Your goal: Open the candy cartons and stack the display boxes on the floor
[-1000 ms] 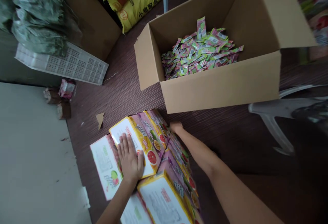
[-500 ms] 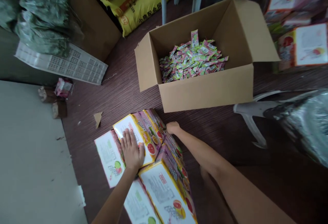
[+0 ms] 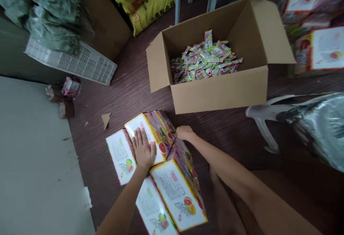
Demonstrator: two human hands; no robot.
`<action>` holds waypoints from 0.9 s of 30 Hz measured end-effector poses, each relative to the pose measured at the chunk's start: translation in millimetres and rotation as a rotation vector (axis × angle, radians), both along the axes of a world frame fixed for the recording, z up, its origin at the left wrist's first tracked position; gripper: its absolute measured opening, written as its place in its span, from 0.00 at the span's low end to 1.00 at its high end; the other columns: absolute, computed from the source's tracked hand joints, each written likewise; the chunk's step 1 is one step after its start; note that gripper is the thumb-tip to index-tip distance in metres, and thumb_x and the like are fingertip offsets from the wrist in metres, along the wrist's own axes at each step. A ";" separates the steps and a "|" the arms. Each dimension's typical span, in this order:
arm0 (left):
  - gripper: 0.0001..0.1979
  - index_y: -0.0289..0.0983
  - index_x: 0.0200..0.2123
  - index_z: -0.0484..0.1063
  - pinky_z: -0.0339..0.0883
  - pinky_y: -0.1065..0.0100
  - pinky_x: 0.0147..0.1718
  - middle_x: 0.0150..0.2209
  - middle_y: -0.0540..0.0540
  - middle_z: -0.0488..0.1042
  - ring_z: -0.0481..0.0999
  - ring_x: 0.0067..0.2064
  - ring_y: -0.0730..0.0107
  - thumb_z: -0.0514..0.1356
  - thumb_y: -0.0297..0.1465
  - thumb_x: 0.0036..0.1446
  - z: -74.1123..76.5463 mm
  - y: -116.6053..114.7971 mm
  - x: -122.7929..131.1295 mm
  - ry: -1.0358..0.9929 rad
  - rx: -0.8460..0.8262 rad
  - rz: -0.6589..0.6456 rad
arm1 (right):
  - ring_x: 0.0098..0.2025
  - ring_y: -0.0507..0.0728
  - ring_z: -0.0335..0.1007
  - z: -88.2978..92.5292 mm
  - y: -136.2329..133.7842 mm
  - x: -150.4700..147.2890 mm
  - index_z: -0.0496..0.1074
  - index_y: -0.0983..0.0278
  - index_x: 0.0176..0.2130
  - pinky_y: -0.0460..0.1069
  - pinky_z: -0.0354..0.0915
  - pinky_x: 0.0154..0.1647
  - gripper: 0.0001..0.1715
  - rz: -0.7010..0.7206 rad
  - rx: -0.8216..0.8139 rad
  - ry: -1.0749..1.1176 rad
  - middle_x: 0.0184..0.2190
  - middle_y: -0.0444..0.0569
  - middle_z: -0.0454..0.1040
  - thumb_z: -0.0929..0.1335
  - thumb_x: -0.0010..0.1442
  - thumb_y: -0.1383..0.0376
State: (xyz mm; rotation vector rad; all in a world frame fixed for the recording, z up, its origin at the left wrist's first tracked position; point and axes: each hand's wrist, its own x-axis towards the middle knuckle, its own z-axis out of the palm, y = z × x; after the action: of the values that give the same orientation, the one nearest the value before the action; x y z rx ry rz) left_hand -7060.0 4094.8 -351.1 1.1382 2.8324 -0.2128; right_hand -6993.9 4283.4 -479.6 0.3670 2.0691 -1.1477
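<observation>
Several cartons printed with fruit stand stacked on the floor in front of me, white faces up. My left hand (image 3: 143, 149) lies flat, fingers spread, on top of the yellow-edged carton (image 3: 135, 123) at the back. A pink-edged carton (image 3: 118, 149) sits lower to its left. Nearer me are another yellow-edged carton (image 3: 176, 192) and a white carton (image 3: 150, 206) with a green fruit picture. My right hand (image 3: 185, 133) is closed low against the right side of the stack, fingers curled; what they grip is hidden.
Beyond the stack stands an open cardboard box (image 3: 219, 93) holding many small sachets (image 3: 206, 62). A plastic stool (image 3: 260, 114) with a silvery bag (image 3: 322, 131) is at right, below more fruit cartons (image 3: 328, 48). Yellow sacks (image 3: 150, 3) lie at the back; a wall (image 3: 34, 156) is at left.
The view has shifted slightly, so everything sits a little differently in frame. My left hand stays flat on the carton and my right hand stays at the stack's side.
</observation>
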 end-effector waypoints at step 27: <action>0.34 0.30 0.69 0.36 0.36 0.49 0.67 0.71 0.35 0.39 0.35 0.71 0.56 0.46 0.35 0.65 4.8 -2.2 -0.3 0.034 -0.002 -0.005 | 0.47 0.59 0.73 91.7 -3.0 -21.0 0.75 0.60 0.45 0.48 0.65 0.41 0.22 0.015 -0.097 0.184 0.47 0.52 0.76 0.58 0.64 0.57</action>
State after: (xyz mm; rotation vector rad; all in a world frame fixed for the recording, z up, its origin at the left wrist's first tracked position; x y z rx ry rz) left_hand -7060.3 4092.7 -346.3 1.1526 2.8581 -0.2373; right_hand -7014.9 4280.4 -387.9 0.2046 2.1595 -1.3094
